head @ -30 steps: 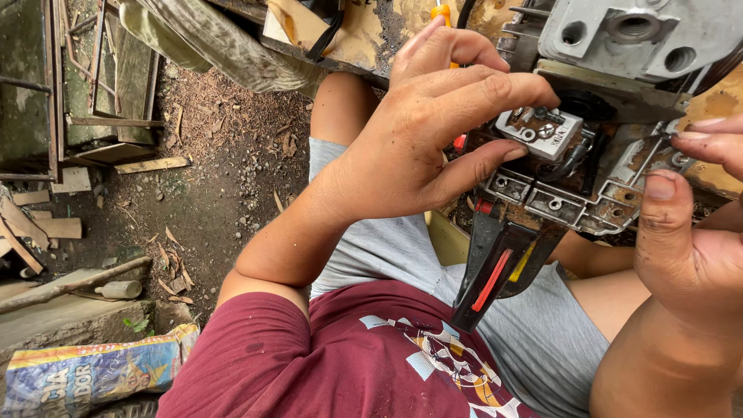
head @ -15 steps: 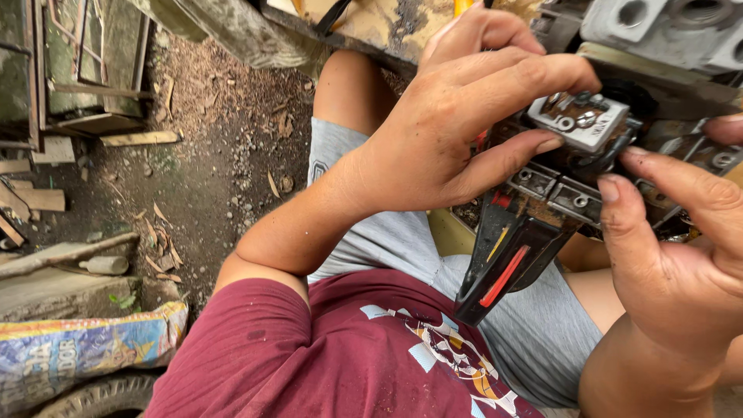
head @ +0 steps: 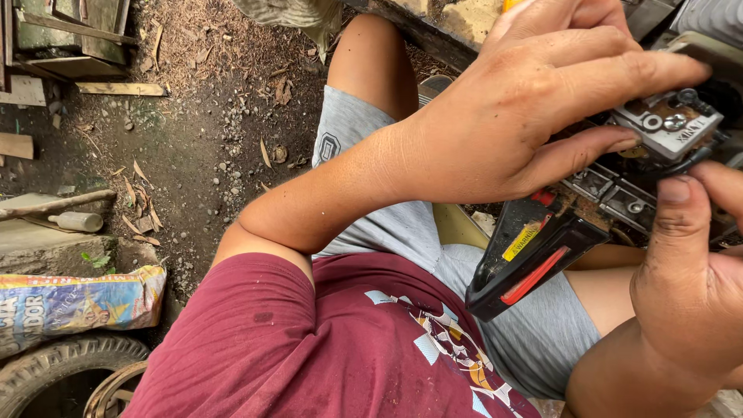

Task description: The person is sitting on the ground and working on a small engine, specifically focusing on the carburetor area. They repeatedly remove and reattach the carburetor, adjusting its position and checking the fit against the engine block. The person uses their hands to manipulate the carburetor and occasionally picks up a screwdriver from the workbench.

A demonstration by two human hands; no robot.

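Small engine assembly (head: 619,193), grey metal with a black plastic handle section bearing a red strip, held over the person's lap at the right of the scene. A small silver metal block (head: 672,124) with screw heads sits on its upper face. The left hand (head: 534,108) lies across the assembly from above, fingers (head: 619,77) curled over the block and thumb pressed beneath it, gripping it. The right hand (head: 689,286) supports the assembly from the near right, thumb laid up against the housing; its other fingers are hidden, so their closure cannot be told. Judged from this view, the block is seated on the housing with screws in place, and the work appears mid-course; which fasteners are loose cannot be told. Around it: grey shorts (head: 402,224) and maroon shirt (head: 309,340) below, bare dirt ground (head: 193,155) at left with wood scraps, a printed sack (head: 70,302) and a tyre (head: 46,371) near left. The left hand itself screens most of the block.
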